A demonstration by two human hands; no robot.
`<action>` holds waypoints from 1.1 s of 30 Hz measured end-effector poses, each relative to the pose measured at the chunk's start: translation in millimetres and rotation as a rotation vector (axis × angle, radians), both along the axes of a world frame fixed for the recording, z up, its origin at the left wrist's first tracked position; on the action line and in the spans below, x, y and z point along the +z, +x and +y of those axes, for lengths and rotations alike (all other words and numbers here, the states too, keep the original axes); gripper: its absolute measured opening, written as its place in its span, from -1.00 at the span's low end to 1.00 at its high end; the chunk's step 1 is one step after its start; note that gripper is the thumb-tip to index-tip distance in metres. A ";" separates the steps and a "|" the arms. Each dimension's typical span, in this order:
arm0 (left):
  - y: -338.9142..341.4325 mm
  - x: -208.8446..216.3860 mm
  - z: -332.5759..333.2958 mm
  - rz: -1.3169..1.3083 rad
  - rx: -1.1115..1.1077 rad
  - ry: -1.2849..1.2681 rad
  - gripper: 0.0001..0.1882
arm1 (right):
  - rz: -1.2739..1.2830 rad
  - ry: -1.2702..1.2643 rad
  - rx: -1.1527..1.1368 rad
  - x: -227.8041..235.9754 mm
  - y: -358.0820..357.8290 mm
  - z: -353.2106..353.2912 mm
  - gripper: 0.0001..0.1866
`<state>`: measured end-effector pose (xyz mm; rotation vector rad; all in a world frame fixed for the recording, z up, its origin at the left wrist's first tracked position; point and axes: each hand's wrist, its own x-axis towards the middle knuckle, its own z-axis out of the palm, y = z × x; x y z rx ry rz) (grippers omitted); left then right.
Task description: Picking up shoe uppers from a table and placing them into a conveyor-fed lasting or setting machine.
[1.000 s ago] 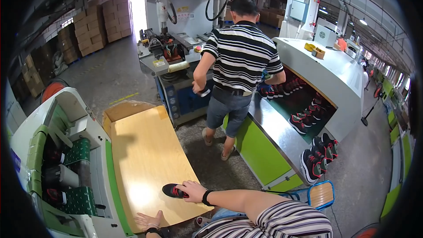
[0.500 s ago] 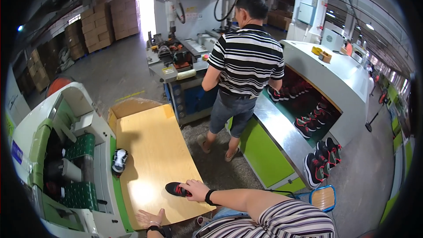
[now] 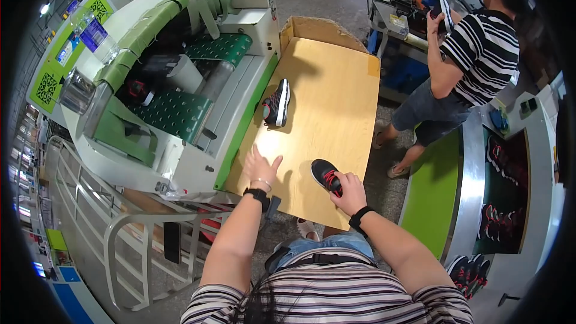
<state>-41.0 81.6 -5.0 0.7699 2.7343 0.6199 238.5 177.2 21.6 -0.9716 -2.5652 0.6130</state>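
Observation:
My right hand (image 3: 349,193) grips a black sneaker with red laces (image 3: 324,171) at its heel end, its toe pointing away to the left on the wooden board (image 3: 336,84). My left hand (image 3: 261,167) is open, fingers spread, over the board's near left part, holding nothing. Beyond it, a second dark sneaker (image 3: 275,107) lies by the board's left edge, its white sole edge facing right. A dark band and a bracelet are on my left wrist; another dark band is on my right.
Left of the board stands a white machine (image 3: 240,42) with green perforated belts (image 3: 171,114). A metal rail frame (image 3: 129,228) is nearer me. At right, a co-worker (image 3: 474,54) holds a sneaker (image 3: 444,12) beside another machine. Several sneakers (image 3: 468,273) sit at lower right.
My view has swung left toward the belt machine. My right hand keeps its grip on the sneaker. The co-worker has turned from the shoe rack and now holds up a sneaker.

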 end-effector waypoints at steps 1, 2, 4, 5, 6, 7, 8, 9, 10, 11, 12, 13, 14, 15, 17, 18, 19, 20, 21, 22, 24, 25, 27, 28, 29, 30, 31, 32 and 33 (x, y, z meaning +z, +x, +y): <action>0.1 10.1 24.6 -0.002 -0.072 0.111 0.09 | -0.001 0.014 -0.026 -1.5 3.4 3.7 -0.40; -16.8 1.0 35.9 0.072 -0.075 0.145 0.04 | -0.027 -0.033 0.011 -4.1 3.9 2.1 -0.44; -14.6 40.9 90.7 -0.228 -0.097 0.325 -0.10 | -0.055 -0.107 -0.014 -1.8 25.9 10.7 -0.53; -68.5 7.7 79.7 -0.401 0.033 0.530 -0.10 | -0.071 -0.125 0.088 8.5 0.0 2.1 -0.54; -80.2 7.3 99.3 -0.244 -0.009 0.320 -0.06 | 0.043 -0.094 0.069 -0.8 2.7 1.1 -0.54; -108.5 -15.2 98.4 -0.125 -0.032 0.296 0.01 | -0.050 -0.060 0.056 -7.7 -3.2 -3.5 -0.48; -135.2 -36.8 96.6 -0.274 -0.008 0.369 0.04 | -0.044 -0.036 0.057 -10.3 -9.1 -8.5 -0.45; -156.5 -53.8 96.2 -0.419 0.025 0.425 0.08 | -0.033 -0.020 0.074 -10.5 -15.3 -12.3 -0.42; -166.1 -70.0 94.1 -0.401 0.013 0.461 0.09 | -0.020 -0.033 0.085 -12.2 -16.7 -12.7 -0.41; -172.3 -76.2 95.6 -0.382 0.014 0.486 0.11 | -0.009 -0.058 0.107 -11.7 -19.6 -14.1 -0.39; -156.6 -69.9 112.3 -0.406 0.031 0.492 0.12 | -0.043 -0.073 0.097 -10.1 -12.3 -11.4 -0.38; -126.8 -61.6 123.3 -0.443 0.038 0.490 0.15 | -0.058 -0.072 0.040 -9.2 2.3 -8.6 -0.38; -61.5 -14.3 147.0 -0.336 0.070 0.227 0.19 | -0.091 -0.075 -0.015 -10.3 23.8 -4.8 -0.38; -73.1 -15.9 125.9 -0.161 0.113 0.217 0.22 | -0.077 -0.067 0.037 -3.8 12.5 -6.5 -0.38; -31.2 15.3 96.7 0.160 -0.069 0.031 0.23 | -0.078 -0.079 0.033 -4.4 16.3 -5.9 -0.37; -24.8 18.5 74.6 0.298 -0.142 -0.074 0.25 | -0.077 -0.087 0.040 -4.1 13.4 -7.1 -0.36; -35.3 -10.3 40.9 0.551 -0.209 -0.176 0.26 | -0.072 -0.093 0.061 -4.0 5.2 -8.0 -0.36; -25.7 -11.2 25.1 0.516 -0.236 -0.206 0.23 | -0.050 -0.072 0.056 -8.3 8.1 -7.1 -0.34; -28.3 -12.2 12.4 0.594 -0.268 -0.221 0.19 | -0.046 -0.072 0.057 -10.4 7.6 -7.1 -0.34; -32.0 -13.2 8.6 0.501 -0.286 -0.176 0.14 | -0.017 -0.057 0.045 -12.4 8.5 -6.6 -0.37; -45.8 -20.3 2.7 0.412 -0.285 -0.128 0.09 | 0.023 -0.034 0.044 -14.6 5.7 -7.4 -0.42; -62.6 -32.2 11.0 0.230 -0.224 0.131 0.04 | 0.028 -0.024 0.056 -14.0 2.8 -7.0 -0.42; -89.8 -49.8 23.6 0.050 -0.154 0.393 0.00 | 0.043 -0.045 0.048 -14.2 -1.7 -9.6 -0.40; -95.5 -50.7 30.6 -0.131 -0.247 0.461 0.01 | 0.042 -0.040 0.055 -15.5 -2.4 -10.6 -0.40; -100.1 -51.3 32.1 -0.310 -0.337 0.528 0.02 | 0.043 -0.071 0.049 -16.5 -5.8 -10.6 -0.40; -93.3 -47.3 34.1 -0.358 -0.320 0.424 0.11 | 0.034 -0.105 0.028 -19.2 -1.9 -10.4 -0.39; -68.5 -30.7 38.3 -0.371 -0.334 0.426 0.11 | 0.025 -0.102 0.011 -21.1 5.1 -10.6 -0.39; -34.4 -6.7 36.9 -0.217 -0.350 0.314 0.12 | 0.061 -0.144 -0.064 -22.2 7.8 -10.3 -0.40; -7.9 14.2 28.7 -0.055 -0.352 0.205 0.12 | 0.103 -0.183 -0.128 -22.3 6.0 -10.7 -0.40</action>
